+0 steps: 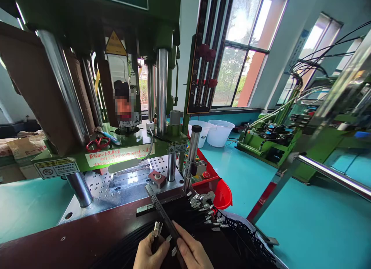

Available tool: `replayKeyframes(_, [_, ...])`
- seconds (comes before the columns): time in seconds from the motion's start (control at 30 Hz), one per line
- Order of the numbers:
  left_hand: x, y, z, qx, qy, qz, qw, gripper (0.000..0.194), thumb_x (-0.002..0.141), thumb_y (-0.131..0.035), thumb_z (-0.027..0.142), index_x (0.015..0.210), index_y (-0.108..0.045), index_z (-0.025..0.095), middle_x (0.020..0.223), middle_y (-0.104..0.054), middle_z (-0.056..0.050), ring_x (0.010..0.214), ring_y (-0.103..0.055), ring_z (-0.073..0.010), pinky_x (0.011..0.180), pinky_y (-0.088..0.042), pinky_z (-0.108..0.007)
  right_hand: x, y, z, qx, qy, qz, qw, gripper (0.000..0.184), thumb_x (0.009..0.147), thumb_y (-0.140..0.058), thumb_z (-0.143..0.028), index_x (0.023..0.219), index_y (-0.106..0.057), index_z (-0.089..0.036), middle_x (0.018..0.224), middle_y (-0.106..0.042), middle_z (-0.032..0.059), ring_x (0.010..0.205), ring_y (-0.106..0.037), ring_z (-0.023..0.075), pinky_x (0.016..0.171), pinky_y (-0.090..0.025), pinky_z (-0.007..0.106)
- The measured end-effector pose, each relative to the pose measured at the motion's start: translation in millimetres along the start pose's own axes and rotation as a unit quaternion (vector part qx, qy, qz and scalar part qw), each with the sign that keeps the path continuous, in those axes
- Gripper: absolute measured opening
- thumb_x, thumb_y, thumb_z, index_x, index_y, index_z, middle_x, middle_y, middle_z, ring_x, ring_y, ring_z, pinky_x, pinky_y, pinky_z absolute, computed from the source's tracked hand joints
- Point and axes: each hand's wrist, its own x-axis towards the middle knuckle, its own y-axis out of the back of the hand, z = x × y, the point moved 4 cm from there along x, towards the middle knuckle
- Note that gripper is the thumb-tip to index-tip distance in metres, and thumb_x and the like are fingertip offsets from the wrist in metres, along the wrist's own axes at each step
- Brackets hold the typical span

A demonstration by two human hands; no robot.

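Observation:
My left hand [148, 254] is closed round several black cords with silver metal ends [157, 229], which stick up above the fingers. My right hand [193, 250] pinches a long, narrow dark metal bar [162, 211] that slants up and away to the left. Near both hands a few more metal ends show against the bar, and I cannot make out whether they are fixed to it. Just beyond lies a bundle of black cords with metal ends [199, 204], spread over the dark red bench [62, 232]. Another short metal bar [145, 210] rests under the held one.
A green press [162, 14] stands ahead, with a perforated steel plate [101, 188] at its base. Red scissors [97, 144] lie on its ledge. Right of it are a red basin [224, 193], white buckets [220, 133], a metal rail [336, 176] and another green machine [266, 141].

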Motion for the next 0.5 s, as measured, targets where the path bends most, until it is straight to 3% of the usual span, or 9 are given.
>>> replayKeyframes(0.17, [6.5, 16.7, 1.9, -0.112, 0.048, 0.003, 0.993, 0.052, 0.055, -0.056, 0.066, 0.063, -0.05, 0.015, 0.044, -0.033, 0.008, 0.04, -0.027, -0.0044, 0.038, -0.023, -0.017, -2.1, 4.4, -9.8, 0.046, -0.05, -0.016, 0.998, 0.051, 0.077, -0.048, -0.051, 0.116, -0.053, -0.018, 0.108, -0.059, 0.0105, 0.101, -0.051, 0.024, 0.092, -0.036, 0.037])
replayKeyframes(0.3, [8.4, 21.6, 3.8, -0.182, 0.043, 0.047, 0.981, 0.05, 0.05, -0.064, 0.061, 0.071, -0.051, 0.017, 0.059, -0.047, 0.004, 0.054, -0.043, -0.0069, 0.051, -0.038, -0.016, -0.4, 5.1, -14.5, 0.07, -0.045, -0.013, 0.996, 0.05, 0.074, -0.051, -0.053, 0.11, -0.057, -0.02, 0.107, -0.06, 0.0098, 0.103, -0.05, 0.0239, 0.093, -0.034, 0.035])
replayKeyframes(0.4, [8.3, 9.5, 3.9, -0.124, -0.003, 0.011, 0.992, 0.052, 0.05, -0.062, 0.063, 0.066, -0.056, 0.014, 0.063, -0.054, -0.001, 0.064, -0.048, -0.0109, 0.062, -0.041, -0.019, 1.6, 3.2, -13.4, 0.095, -0.039, -0.028, 0.994, 0.045, 0.074, -0.053, -0.049, 0.109, -0.058, -0.021, 0.107, -0.06, 0.0086, 0.101, -0.051, 0.0227, 0.094, -0.033, 0.034])
replayKeyframes(0.5, [10.8, -0.3, -4.7, -0.054, -0.019, -0.031, 0.998, 0.055, 0.052, -0.06, 0.064, 0.061, -0.058, 0.011, 0.059, -0.056, -0.004, 0.061, -0.049, -0.0135, 0.06, -0.04, -0.022, 3.3, 2.8, -8.8, 0.084, -0.041, -0.043, 0.995, 0.048, 0.074, -0.052, -0.05, 0.11, -0.058, -0.02, 0.092, -0.064, 0.0093, 0.087, -0.057, 0.022, 0.088, -0.039, 0.036])
